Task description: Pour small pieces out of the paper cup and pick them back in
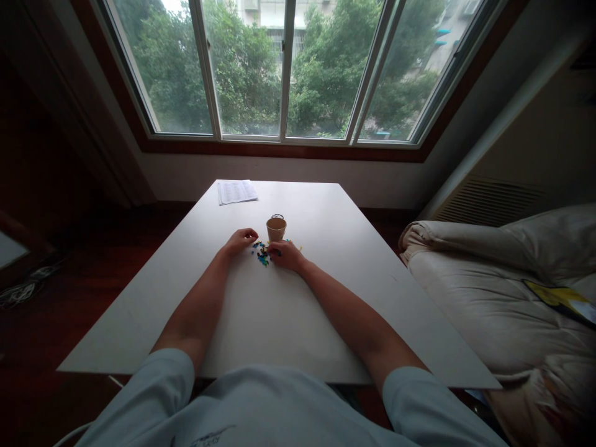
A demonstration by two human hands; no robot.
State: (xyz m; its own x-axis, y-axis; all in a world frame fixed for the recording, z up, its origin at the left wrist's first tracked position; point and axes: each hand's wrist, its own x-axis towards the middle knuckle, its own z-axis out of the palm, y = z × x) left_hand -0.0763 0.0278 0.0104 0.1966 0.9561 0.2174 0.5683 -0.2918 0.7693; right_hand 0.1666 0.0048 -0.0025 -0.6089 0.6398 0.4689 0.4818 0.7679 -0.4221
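Note:
A small brown paper cup [276, 228] stands upright on the white table [261, 310]. In front of it lies a little heap of tiny blue, black and yellow pieces [263, 253]. My left hand [239, 239] rests on the table just left of the heap, fingers curled inward; whether it holds anything is hidden. My right hand [287, 255] lies on the right side of the heap, fingers bent and pressed down onto the pieces.
A stack of printed paper [237, 191] lies at the table's far left corner. A cream sofa [503, 292] with a yellow item [561, 300] stands to the right. A wide window [288, 68] fills the far wall. Dark floor lies to the left.

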